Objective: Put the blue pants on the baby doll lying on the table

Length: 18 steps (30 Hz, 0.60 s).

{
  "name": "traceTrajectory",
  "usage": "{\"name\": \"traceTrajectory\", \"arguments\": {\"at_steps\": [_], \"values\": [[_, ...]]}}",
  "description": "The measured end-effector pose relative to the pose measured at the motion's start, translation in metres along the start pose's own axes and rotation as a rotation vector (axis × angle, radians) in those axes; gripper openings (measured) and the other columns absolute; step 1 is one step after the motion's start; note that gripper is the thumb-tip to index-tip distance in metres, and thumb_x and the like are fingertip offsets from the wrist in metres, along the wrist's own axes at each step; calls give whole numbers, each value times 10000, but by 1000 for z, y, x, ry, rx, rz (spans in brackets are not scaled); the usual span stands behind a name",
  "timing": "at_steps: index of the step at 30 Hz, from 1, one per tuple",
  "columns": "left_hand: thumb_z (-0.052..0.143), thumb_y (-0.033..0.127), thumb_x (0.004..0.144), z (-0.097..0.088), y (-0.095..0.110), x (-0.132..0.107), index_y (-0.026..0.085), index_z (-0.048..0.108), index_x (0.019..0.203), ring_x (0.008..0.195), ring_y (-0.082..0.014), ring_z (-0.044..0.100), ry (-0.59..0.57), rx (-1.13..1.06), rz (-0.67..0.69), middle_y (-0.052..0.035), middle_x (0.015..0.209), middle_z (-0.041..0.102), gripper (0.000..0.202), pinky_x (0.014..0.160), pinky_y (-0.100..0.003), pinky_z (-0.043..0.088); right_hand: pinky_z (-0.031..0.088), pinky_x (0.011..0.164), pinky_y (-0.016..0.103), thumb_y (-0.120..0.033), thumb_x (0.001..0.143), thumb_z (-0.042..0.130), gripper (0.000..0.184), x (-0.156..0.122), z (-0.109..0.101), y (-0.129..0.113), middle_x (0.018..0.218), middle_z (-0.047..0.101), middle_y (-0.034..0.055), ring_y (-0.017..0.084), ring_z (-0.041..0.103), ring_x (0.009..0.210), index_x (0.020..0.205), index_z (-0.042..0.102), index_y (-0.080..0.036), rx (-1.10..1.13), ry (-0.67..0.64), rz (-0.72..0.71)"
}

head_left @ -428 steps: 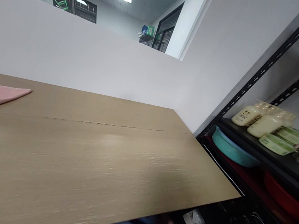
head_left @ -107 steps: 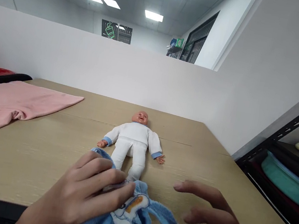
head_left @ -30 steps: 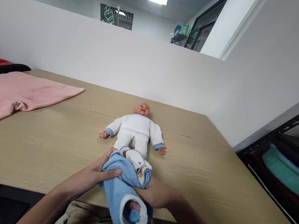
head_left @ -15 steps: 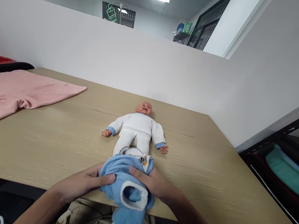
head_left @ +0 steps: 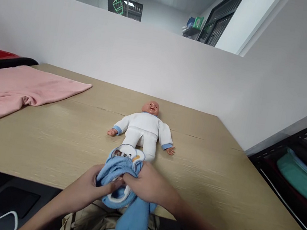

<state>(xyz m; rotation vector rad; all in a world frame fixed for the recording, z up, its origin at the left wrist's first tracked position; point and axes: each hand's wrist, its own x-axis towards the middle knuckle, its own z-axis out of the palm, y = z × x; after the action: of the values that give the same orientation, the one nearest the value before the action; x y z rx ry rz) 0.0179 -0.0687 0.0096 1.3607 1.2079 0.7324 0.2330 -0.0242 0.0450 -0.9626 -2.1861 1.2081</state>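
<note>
Your left hand [head_left: 90, 187] and right hand [head_left: 146, 186]: fingers closed, gripping bunched blue garment [head_left: 120, 174] at near table [head_left: 47, 148] edge, touching doll [head_left: 145, 129] legs. Garment leg hangs below edge. Pink cloth [head_left: 8, 86] far left.

Blue fleece garment [head_left: 127, 183] with white cuffs, bunched at near table edge, one leg hanging down.
</note>
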Motion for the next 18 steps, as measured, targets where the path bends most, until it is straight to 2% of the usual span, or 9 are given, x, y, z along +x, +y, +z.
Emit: {"name": "traceTrajectory", "arguments": {"at_steps": [2,4,7,9,12,15,18], "values": [[700,488,860,-2,-6,1,153,719,1039,885,-274,654,96,107,15,-62,928,744,380,780,-330,500,562,1062,354,-301,993,645,215,-2,0,2,1230,807,2,231,741,1137,1172,761,-280,-9,-57,27],[655,435,873,-4,-14,1,165,723,1052,885,-292,677,100,195,3,-63,928,763,332,775,-340,499,568,1021,382,-376,987,676,288,-6,2,4,1241,801,34,259,744,1131,1259,703,-283,-83,-56,112],[657,441,909,-2,-28,3,199,683,1256,1080,-343,728,34,264,-6,-93,1172,806,424,916,-381,518,559,966,437,-270,942,668,322,-12,9,3,1230,784,121,326,738,1136,1260,655,-219,-337,0,257],[652,447,932,1,-36,5,216,566,1435,1204,-372,716,30,341,-11,-127,1313,779,560,989,-413,503,552,953,465,-186,922,641,325,-13,16,-1,1236,771,174,369,734,1162,1247,654,-181,-505,-5,321],[600,421,966,5,-47,12,173,420,1555,1220,-435,706,52,526,-66,-204,1311,765,665,957,-464,504,567,897,463,-139,923,640,365,-9,24,-5,1173,785,197,391,764,1109,1288,643,-154,-629,-63,406],[591,307,930,10,-55,21,155,513,1473,1208,-440,677,85,682,-17,-216,1277,751,569,982,-499,495,570,931,462,-109,913,683,492,-7,28,0,1267,760,209,394,749,1184,1393,583,-152,-635,-34,435],[592,218,876,14,-63,27,186,608,1326,1259,-388,608,150,608,163,-174,1322,701,452,1091,-519,471,545,1033,453,-93,915,698,594,-8,27,14,1373,729,189,359,706,1292,1476,528,-184,-517,27,381]]}}
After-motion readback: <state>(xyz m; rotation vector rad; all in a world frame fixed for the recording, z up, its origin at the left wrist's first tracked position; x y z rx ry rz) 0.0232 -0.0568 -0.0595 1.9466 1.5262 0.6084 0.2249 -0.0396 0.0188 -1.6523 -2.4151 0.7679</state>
